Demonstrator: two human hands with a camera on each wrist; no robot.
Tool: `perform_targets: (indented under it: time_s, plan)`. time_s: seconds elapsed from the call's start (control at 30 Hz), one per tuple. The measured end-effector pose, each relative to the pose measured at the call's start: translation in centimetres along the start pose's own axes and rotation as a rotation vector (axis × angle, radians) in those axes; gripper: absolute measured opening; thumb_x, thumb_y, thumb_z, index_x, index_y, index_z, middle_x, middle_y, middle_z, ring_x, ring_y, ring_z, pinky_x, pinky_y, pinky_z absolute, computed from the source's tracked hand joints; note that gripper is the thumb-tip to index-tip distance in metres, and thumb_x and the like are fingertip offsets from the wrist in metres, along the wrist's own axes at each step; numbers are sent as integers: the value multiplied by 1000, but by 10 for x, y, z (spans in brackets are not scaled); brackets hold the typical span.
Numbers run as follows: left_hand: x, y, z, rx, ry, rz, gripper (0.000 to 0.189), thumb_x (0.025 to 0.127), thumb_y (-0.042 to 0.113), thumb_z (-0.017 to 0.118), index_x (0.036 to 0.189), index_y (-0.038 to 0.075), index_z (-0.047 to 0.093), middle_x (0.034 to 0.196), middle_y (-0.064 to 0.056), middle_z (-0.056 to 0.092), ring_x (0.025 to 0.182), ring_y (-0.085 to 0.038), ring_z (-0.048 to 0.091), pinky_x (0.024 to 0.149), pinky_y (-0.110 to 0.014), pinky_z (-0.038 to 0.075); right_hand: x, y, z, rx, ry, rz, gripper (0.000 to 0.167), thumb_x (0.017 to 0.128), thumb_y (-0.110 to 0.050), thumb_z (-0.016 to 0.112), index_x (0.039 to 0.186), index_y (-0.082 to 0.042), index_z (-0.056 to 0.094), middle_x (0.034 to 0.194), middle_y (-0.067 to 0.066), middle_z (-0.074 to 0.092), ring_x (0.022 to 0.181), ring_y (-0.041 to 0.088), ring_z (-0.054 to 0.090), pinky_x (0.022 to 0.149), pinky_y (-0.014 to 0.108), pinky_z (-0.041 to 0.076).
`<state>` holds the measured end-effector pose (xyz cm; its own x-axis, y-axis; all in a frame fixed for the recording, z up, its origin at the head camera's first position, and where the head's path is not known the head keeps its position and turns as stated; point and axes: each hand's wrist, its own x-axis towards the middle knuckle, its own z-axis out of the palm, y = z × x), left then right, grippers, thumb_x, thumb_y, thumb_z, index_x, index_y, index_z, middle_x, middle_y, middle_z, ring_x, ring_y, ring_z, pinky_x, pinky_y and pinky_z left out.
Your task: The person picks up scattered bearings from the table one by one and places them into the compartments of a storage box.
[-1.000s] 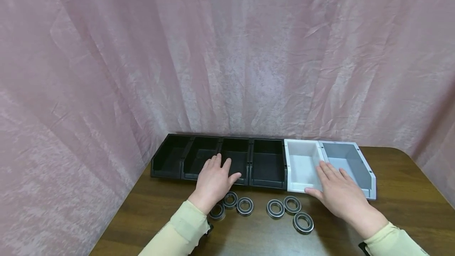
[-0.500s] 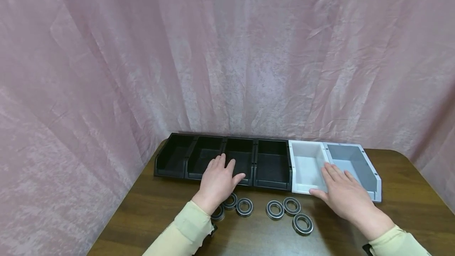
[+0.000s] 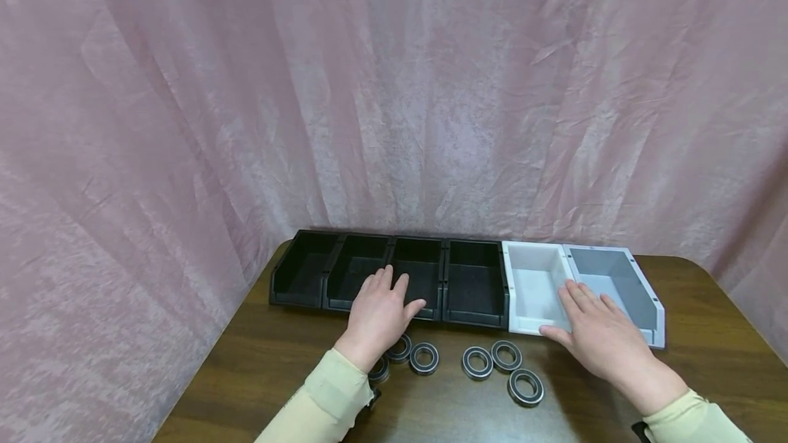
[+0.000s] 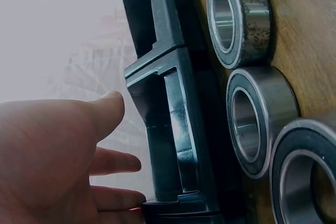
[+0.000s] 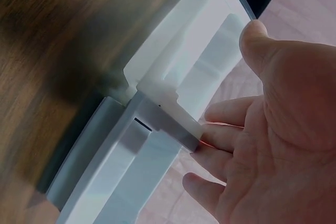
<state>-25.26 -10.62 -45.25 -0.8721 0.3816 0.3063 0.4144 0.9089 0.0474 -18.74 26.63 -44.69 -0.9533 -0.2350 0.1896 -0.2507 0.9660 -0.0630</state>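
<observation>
In the head view, four black bins (image 3: 475, 318), a white bin (image 3: 526, 327) and a grey bin (image 3: 659, 323) stand in a row on a wooden table (image 3: 265, 374), a pink curtain (image 3: 431, 87) behind. The left hand (image 3: 377, 316) lies over the front of the second and third black bins from the left, fingers extended, thumb spread — it grips nothing. The right hand (image 3: 600, 333) is over the join of the white bin and grey bin, fingers straight and together, thumb out to the side, likewise without a hold. Six bearings (image 3: 435, 359) lie flat on the table in front of the bins, three towards each hand; the left wrist partly covers two. Pale sleeves (image 3: 332, 395) reach both wrists.

In the left wrist view, the left hand's thumb stands apart from its fingers, and a fingertip overlaps a black rim; I cannot tell whether it touches. Three bearings sit close together, apart from the fingers, the lowest cut by the frame.

In the right wrist view, the right hand's fingers are slightly spread, with tips at the white and grey join — contact is unclear.
</observation>
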Motion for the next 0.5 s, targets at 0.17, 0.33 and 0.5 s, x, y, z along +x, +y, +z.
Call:
perform_targets:
  time_s: [0.17,0.33,0.5]
  plan:
    - [0,-1,-2,-21,-4,-6,63,107,52,69,146,3,69,156,-29,59,145,-45,57,124,-56,43,-2,0,3,9,18,1,87,102,-51,74,153,16,50,160,39,47,148,57,47,121,72,36]
    - [0,-2,-4,-34,-4,-13,64,107,51,70,147,1,68,156,-27,59,146,-43,57,124,-55,43,-3,-1,3,3,35,0,87,102,-50,76,154,16,51,161,38,47,149,56,47,121,72,36]
    - [-1,-4,-2,-28,2,-25,67,106,50,72,149,-1,66,159,-26,57,150,-43,54,125,-55,42,-5,-2,3,3,38,2,88,102,-50,76,155,15,50,162,37,46,150,55,46,121,72,36]
